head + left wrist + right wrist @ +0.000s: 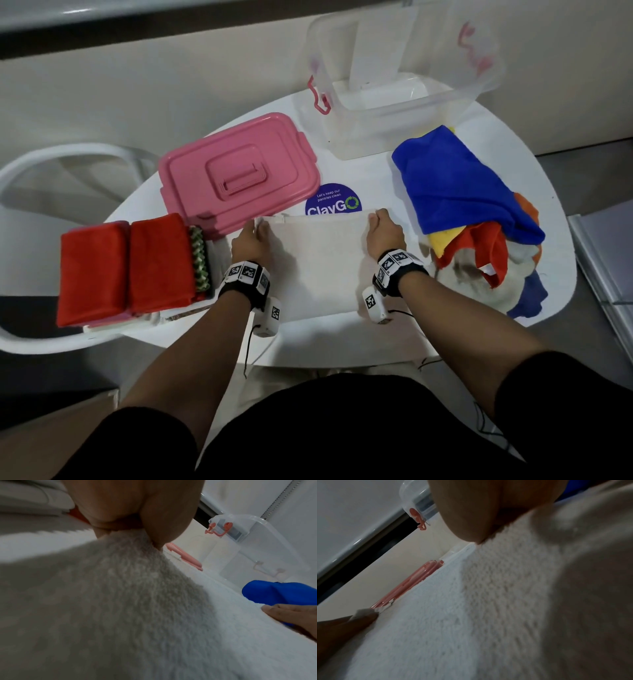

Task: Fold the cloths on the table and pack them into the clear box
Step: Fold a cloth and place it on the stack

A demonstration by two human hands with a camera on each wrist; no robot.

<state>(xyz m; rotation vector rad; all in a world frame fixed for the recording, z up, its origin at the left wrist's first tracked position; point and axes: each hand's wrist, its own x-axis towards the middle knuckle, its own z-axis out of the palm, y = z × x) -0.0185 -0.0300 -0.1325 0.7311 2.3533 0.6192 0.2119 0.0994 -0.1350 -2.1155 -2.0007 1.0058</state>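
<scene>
A white terry cloth (pixel 318 260) lies flat on the white table (pixel 394 178) in front of me. My left hand (pixel 251 240) pinches its far left corner, thumb on top (pixel 159 520). My right hand (pixel 383 229) pinches the far right corner (pixel 471 520). The cloth (pixel 137 608) fills both wrist views (pixel 488 608). The clear box (pixel 404 102) stands open at the back of the table, with nothing in it that I can make out. A heap of unfolded cloths, with a blue cloth (pixel 462 185) on top, lies to the right. Folded red cloths (pixel 126 263) sit stacked at the left.
The pink lid (pixel 236 171) lies flat behind the white cloth, to the left of the box. A round blue sticker (pixel 334 204) shows on the table just past the cloth's far edge. A white chair (pixel 51 171) stands at the left.
</scene>
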